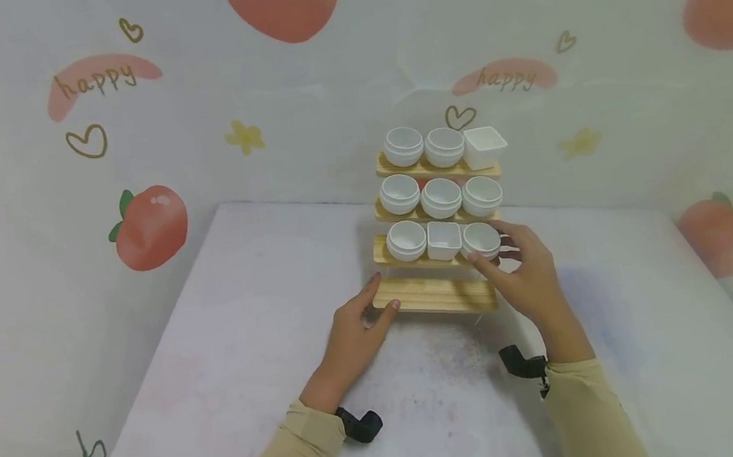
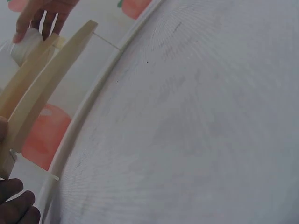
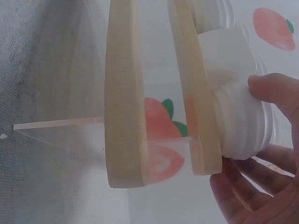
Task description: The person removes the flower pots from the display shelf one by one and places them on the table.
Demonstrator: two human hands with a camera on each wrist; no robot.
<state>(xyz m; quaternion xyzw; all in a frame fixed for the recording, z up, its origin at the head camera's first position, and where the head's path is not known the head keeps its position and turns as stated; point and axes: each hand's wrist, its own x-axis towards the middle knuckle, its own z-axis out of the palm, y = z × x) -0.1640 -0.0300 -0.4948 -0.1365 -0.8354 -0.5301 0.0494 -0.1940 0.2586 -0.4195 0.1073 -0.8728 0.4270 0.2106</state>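
We are pinching the bottom board (image 1: 433, 296) by its left end with our left hand (image 1: 352, 335), likely steadying the rack (image 1: 384, 212), and gripping the right-end round bowl (image 1: 481, 237) one shelf (image 1: 424, 261) up with our right hand (image 1: 529, 271), ideally holding it level
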